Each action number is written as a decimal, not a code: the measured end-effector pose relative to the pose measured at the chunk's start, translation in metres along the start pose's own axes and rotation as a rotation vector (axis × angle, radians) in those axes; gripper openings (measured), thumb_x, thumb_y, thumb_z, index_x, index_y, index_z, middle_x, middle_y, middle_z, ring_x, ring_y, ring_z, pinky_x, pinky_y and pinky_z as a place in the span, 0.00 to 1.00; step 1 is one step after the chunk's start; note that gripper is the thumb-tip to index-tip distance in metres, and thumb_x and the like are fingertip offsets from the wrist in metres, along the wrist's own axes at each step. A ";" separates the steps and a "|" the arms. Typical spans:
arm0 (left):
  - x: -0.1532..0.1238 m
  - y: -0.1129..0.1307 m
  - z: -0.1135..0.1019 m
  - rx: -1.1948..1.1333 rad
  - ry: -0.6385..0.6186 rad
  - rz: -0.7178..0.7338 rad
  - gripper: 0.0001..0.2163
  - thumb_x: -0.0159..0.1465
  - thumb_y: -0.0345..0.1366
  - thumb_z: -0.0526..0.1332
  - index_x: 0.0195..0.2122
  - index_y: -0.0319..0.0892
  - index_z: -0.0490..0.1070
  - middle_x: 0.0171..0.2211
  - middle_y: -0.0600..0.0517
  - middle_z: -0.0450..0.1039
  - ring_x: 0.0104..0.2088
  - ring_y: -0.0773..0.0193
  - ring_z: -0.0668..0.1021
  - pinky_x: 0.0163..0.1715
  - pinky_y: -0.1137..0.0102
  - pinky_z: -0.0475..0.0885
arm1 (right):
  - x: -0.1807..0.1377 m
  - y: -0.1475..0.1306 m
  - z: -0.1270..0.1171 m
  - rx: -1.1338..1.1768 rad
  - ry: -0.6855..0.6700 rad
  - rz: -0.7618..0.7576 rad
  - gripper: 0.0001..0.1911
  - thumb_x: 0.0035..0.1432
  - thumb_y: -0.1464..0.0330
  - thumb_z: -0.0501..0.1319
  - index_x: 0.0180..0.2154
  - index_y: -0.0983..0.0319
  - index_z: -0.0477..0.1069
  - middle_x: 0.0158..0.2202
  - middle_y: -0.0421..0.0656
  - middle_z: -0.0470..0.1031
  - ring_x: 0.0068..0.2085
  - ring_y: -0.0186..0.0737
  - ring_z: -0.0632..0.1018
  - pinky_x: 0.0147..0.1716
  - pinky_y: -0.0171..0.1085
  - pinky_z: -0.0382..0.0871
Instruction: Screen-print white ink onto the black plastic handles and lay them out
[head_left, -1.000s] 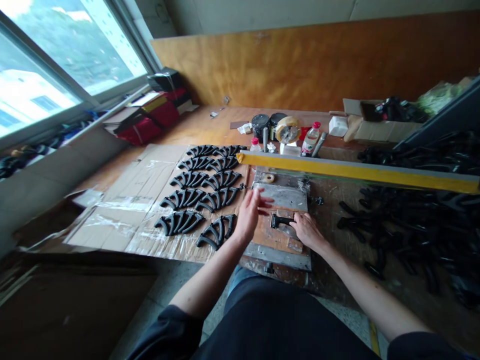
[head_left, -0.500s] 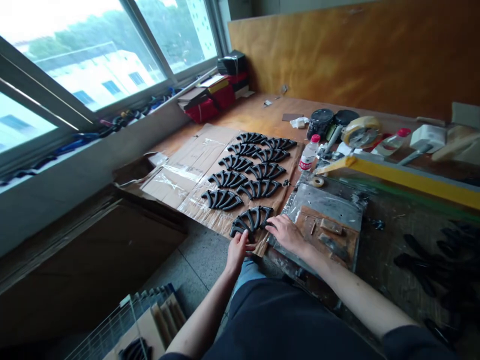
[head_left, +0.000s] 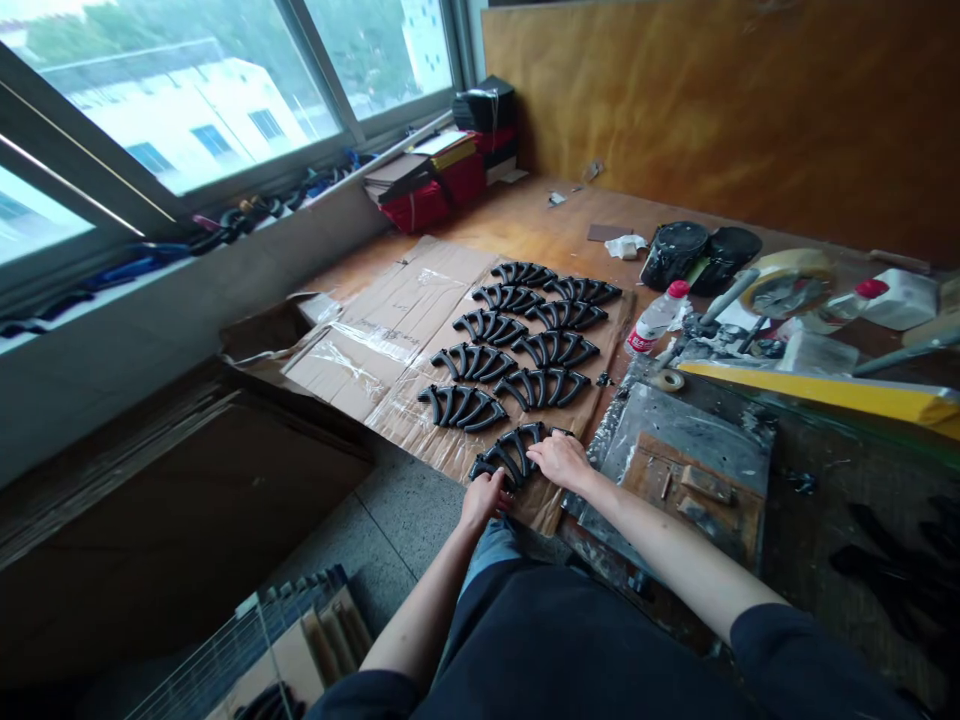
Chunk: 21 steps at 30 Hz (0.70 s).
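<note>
Several glossy black curved pieces lie side by side in a fan-shaped group (head_left: 512, 450) at the near edge of a cardboard sheet (head_left: 390, 350). My left hand (head_left: 484, 500) grips the near left end of this group, its thumb on top and fingers at the edge. At the group's right side my right hand (head_left: 561, 460) has its fingers bent down around a black piece, partly hiding it. Beyond my hands, more fan-shaped groups of the same pieces lie in two columns, among them a left-hand group (head_left: 463, 408) and a right-hand group (head_left: 544, 388).
To the right are a stained metal plate (head_left: 705, 430), a plastic bottle (head_left: 658, 318), a tape roll (head_left: 787, 280) and a yellow-edged bar (head_left: 825, 388). Loose black pieces (head_left: 877, 570) lie far right. Red boxes (head_left: 420, 205) stand by the window. A wire rack (head_left: 247, 640) is below left.
My right hand has moved in from beside the group onto its right end. My left hand stays at the left end. The whole view has shifted slightly.
</note>
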<state>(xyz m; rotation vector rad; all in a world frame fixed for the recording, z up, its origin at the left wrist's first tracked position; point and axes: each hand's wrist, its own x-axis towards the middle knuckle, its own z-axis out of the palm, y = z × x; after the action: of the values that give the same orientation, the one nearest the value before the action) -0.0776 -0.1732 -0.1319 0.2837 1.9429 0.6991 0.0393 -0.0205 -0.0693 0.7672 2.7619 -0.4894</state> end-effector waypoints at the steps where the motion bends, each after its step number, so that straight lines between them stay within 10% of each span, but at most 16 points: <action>1: 0.006 0.003 -0.005 0.026 0.001 0.004 0.20 0.67 0.51 0.46 0.37 0.39 0.66 0.28 0.44 0.79 0.24 0.61 0.80 0.21 0.71 0.71 | 0.002 -0.002 0.002 0.001 0.001 0.019 0.21 0.67 0.57 0.49 0.44 0.54 0.79 0.41 0.45 0.80 0.48 0.46 0.72 0.46 0.39 0.62; 21: 0.004 0.025 -0.010 0.167 0.207 0.078 0.15 0.66 0.50 0.53 0.34 0.43 0.67 0.27 0.46 0.78 0.31 0.56 0.81 0.35 0.67 0.72 | -0.005 0.002 0.005 0.141 0.088 0.108 0.18 0.65 0.58 0.54 0.38 0.63 0.76 0.44 0.49 0.74 0.41 0.41 0.78 0.41 0.36 0.68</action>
<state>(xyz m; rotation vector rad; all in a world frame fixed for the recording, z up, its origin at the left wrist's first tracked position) -0.0911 -0.1547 -0.1167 0.4052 2.2020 0.6377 0.0456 -0.0229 -0.0733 0.9873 2.7695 -0.6493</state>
